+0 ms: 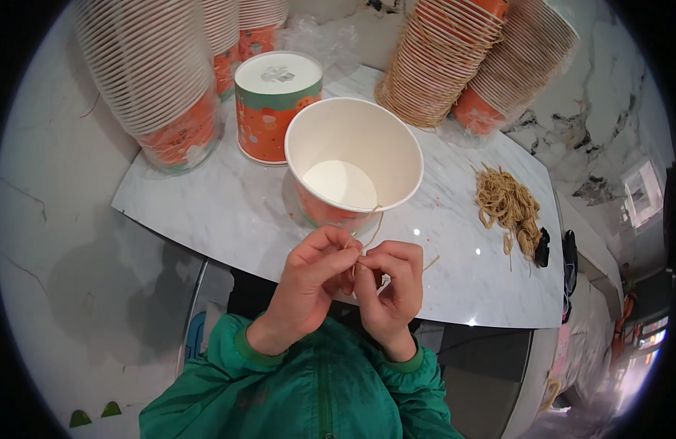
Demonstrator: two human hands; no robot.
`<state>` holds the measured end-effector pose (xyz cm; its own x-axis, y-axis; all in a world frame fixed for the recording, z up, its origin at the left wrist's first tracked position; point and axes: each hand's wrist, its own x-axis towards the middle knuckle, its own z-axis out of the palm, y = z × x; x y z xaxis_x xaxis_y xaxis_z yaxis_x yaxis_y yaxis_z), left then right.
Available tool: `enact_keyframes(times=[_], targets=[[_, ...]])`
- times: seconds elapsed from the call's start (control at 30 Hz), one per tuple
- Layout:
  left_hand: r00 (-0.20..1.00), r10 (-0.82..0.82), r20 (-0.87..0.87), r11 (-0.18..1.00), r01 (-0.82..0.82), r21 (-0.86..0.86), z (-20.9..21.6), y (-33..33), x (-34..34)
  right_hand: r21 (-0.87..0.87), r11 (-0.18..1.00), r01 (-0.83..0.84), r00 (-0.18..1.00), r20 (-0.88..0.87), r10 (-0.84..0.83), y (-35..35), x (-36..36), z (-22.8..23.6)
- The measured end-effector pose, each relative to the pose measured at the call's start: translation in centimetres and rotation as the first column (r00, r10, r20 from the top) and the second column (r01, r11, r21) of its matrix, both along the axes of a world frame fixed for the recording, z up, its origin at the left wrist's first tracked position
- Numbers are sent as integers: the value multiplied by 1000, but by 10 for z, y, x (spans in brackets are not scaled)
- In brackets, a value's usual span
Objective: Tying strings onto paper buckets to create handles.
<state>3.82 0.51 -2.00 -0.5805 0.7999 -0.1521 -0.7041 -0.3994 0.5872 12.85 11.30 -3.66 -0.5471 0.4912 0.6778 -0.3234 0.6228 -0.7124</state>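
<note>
Both your hands meet at the near edge of the bench (448,300), just in front of the open paper tub (345,139). The fingers of your left hand (305,278) pinch a thin twine strand (377,225), thumb against forefinger. Those of your right hand (393,285) pinch it too, right beside the left ones; the exact point where the tips meet is too small to make out. The strand runs from your fingers up to the tub's near rim, and a short twine end (432,263) sticks out right of your right hand. The tub stands mouth up, white inside and orange outside. Beyond it, to the left, an upturned tub (268,124) shows its white base. Far left you have a tall nested stack (144,80); far right, a stack with twine about its rims (440,58) and a plastic-wrapped stack (524,62). On the right lies a loose twine heap (506,201), a small black object (543,247) beside it.
</note>
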Motion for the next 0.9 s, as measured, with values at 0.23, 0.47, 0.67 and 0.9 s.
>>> enact_keyframes(times=[0.23,0.47,0.67,0.9], targets=[[871,240,-429,957,-287,-48,-5,-6,-4,364,927,86,996,-56,-71,-3,-21,16],[128,343,-931,735,-654,180,-3,-14,-11,461,886,51,992,-126,8,1,-42,32],[-180,298,-938,641,-690,336,-6,-18,-19,285,951,-124,992,23,123,-1,-39,44],[-410,286,-866,544,-674,499,8,-12,-25,3,981,-196,973,123,194,-4,-34,60]])
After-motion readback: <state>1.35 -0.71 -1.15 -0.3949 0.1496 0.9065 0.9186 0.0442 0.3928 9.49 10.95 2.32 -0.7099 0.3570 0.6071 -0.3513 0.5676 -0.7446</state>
